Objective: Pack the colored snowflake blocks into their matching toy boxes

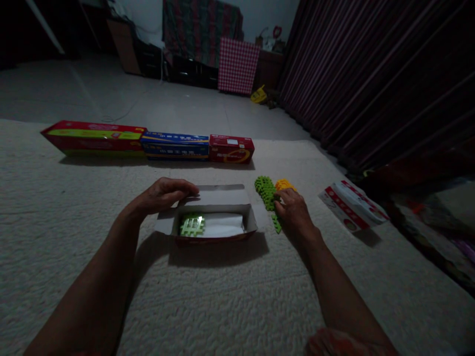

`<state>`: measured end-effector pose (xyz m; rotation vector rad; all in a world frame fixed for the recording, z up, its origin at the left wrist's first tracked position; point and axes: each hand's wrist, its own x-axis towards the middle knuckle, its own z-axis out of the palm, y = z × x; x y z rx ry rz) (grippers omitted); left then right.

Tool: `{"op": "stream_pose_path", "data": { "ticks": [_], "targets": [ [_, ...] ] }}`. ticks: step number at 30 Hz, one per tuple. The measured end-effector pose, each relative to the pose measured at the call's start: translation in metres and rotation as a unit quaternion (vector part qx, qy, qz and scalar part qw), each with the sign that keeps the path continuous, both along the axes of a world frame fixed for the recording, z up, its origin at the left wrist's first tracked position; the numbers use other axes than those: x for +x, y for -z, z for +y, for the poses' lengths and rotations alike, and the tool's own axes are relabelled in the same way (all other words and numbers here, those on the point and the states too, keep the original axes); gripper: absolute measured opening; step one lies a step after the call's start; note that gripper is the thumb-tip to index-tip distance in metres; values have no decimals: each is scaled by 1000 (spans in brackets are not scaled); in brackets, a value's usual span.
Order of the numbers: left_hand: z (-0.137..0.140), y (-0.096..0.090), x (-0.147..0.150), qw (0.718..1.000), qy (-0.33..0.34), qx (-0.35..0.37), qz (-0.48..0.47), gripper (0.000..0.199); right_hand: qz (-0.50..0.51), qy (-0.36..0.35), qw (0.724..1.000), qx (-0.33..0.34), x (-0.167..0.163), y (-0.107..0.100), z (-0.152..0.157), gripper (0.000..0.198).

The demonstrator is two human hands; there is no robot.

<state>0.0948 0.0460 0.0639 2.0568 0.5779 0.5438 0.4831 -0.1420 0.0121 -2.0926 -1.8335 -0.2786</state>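
Observation:
An open cardboard box (215, 241) stands on the mat in front of me, its white flaps folded out. Inside lies a light green notched plastic block (192, 225) beside a white inner surface. My left hand (166, 193) holds the raised back flap at its left corner, thumb hidden. To the right of the box, my right hand (293, 207) has its fingers pinched at a row of green notched plastic blocks (264, 190). Another green piece (276, 223) shows below those fingers. Yellow-orange blocks (285, 184) lie just behind this hand.
Beyond the box, a red-and-yellow carton (100, 138), a blue carton (176, 146) and a red carton (232, 149) stand end to end. A white-and-red package (352, 205) is at the right. Dark curtains (345, 74) hang behind it. The quilted mat (222, 306) covers the floor.

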Motion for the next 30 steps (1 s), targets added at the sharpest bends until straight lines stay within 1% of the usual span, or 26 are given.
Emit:
{"op": "stream_pose_path", "data": {
  "ticks": [5, 11, 13, 15, 17, 18, 20, 22, 25, 28, 30],
  "targets": [
    [0, 1, 0, 1000, -3, -3, 10, 26, 50, -11, 998, 20, -4, -7, -6, 19],
    [-1, -1, 0, 1000, -9, -4, 13, 26, 178, -20, 984, 8, -6, -20, -13, 15],
    [-1, -1, 1, 1000, -14, -5, 14, 26, 242, -18, 970, 11, -3, -24, -13, 13],
    [-2, -1, 1, 1000, -20, -5, 19, 26, 317, -17, 948, -2, 1, -28, -12, 14],
    [-3, -1, 2, 999, -24, -6, 23, 26, 371, -30, 927, -51, 3, -30, -12, 17],
    [-3, -1, 2, 999, -26, -8, 21, 26, 379, -41, 921, -84, 4, -31, -13, 17],
    [-4, -1, 2, 999, -30, -11, 17, 27, 356, -53, 922, -141, 3, -31, -15, 14],
    [-5, -1, 3, 999, -33, -14, 16, 27, 310, -42, 935, -167, 2, -30, -19, 10],
    [-5, -1, 3, 999, -35, -16, 23, 28, 252, -22, 953, -167, 0, -29, -24, 12],
    [-5, -2, 3, 999, -33, -15, 20, 26, 198, -30, 964, -177, -5, -26, -27, 25],
    [-4, -2, 2, 999, -28, -14, 15, 25, 163, -26, 968, -187, -10, -23, -28, 28]
  ]
}}
